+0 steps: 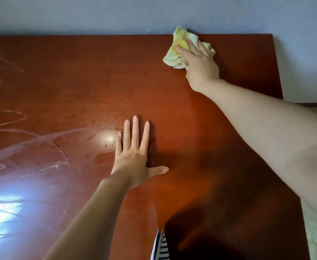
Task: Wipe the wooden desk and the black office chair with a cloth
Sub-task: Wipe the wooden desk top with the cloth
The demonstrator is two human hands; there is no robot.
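1. Streaks (22,147) on the left of desk (78,81) may be missed.
2. Left hand (133,158), flat and spread at mid-desk, may leave prints.
3. Right hand (199,61) presses cloth (180,47) with flat fingers at far right corner; cloth may slip over the edge.

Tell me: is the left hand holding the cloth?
No, the left hand lies flat on the desk; the right hand presses the cloth.

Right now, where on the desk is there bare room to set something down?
Bare wood lies between the left hand and the cloth, and along the far edge of the desk left of the cloth. Crowded: far right corner, where the right hand presses the cloth.
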